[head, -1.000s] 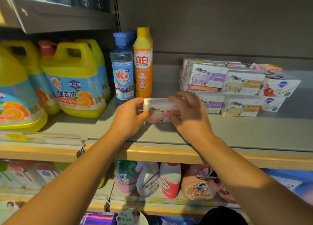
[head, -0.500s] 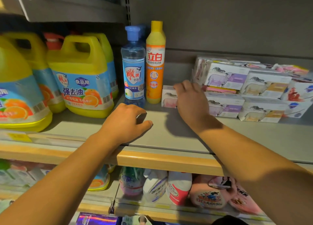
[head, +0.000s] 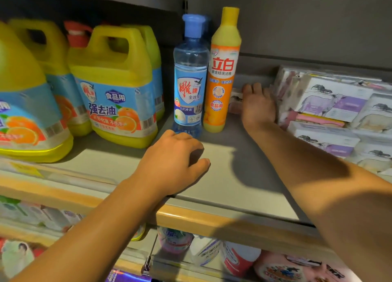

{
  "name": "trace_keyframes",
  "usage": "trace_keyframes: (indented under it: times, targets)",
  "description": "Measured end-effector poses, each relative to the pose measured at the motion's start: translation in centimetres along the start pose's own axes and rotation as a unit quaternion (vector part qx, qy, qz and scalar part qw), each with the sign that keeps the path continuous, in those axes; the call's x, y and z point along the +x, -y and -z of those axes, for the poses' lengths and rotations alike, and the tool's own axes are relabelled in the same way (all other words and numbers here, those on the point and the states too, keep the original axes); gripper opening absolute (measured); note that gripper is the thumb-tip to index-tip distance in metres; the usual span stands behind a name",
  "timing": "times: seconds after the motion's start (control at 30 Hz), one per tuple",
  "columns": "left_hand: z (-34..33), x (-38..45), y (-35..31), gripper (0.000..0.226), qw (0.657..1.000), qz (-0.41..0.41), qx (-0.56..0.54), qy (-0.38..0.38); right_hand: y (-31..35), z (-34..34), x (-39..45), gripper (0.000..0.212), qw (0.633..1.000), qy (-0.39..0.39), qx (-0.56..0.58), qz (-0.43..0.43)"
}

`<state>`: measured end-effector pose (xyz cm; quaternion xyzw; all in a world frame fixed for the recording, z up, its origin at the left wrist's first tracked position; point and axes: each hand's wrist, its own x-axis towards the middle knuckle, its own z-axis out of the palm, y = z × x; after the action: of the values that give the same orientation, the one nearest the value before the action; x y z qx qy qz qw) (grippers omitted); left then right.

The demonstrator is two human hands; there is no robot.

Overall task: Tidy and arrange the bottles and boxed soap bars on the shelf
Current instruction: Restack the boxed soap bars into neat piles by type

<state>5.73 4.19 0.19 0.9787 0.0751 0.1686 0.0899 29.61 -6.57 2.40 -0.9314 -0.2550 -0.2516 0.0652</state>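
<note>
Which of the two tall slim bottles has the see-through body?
The blue-capped bottle, left of the orange bottle with the yellow cap. Its upper body is clear, whereas the orange one is opaque.

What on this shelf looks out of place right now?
One small white-and-pink boxed soap bar sits alone at the back, between the orange bottle with the yellow cap and the stacked white soap boxes. The right hand rests on it. The stack itself leans unevenly.

The yellow jug (head: pixel 118 95) reads "食品用" and "强去油"; the blue bottle (head: pixel 190 84) reads "雕牌"; the orange bottle (head: pixel 221 84) reads "立白" and "食品用".
</note>
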Motion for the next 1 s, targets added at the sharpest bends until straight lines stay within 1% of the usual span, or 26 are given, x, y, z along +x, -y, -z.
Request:
trace_keyframes:
  times: [0.23, 0.4, 0.6, 0.7, 0.8, 0.87, 0.93, 1.0]
  targets:
    - [-0.3, 0.3, 0.0, 0.050, 1.000, 0.005, -0.004, -0.007, 0.0, -2.1, 3.7, 0.047, 0.999, -0.021, 0.031, -0.011]
    - [-0.5, 0.5, 0.2, 0.054, 1.000, 0.001, -0.006, -0.017, 0.1, -3.8, 5.4, 0.038, 0.997, -0.053, 0.053, -0.021]
    - [-0.5, 0.5, 0.2, 0.057, 1.000, -0.004, -0.007, -0.018, 0.1, -4.8, 6.2, 0.035, 0.994, -0.078, 0.068, -0.030]
    - [-0.6, 0.5, 0.3, 0.053, 1.000, -0.005, -0.007, -0.018, 0.1, -4.9, 6.0, 0.037, 0.994, -0.078, 0.069, -0.043]
    - [-0.6, 0.5, 0.3, 0.050, 1.000, -0.004, -0.009, -0.024, 0.3, -4.1, 5.3, 0.044, 0.995, -0.046, 0.071, -0.061]
    - [-0.6, 0.5, 0.3, 0.052, 1.000, -0.005, -0.009, -0.024, 0.6, -2.9, 4.3, 0.049, 0.992, -0.032, 0.099, -0.072]
    - [-0.5, 0.4, 0.2, 0.053, 1.000, -0.006, -0.012, -0.022, 0.9, -1.2, 2.7, 0.048, 0.986, -0.031, 0.153, -0.067]
    - [-0.3, 0.3, 0.2, 0.047, 1.000, -0.007, -0.015, -0.024, 1.3, 0.9, 0.4, 0.047, 0.973, -0.025, 0.221, -0.062]
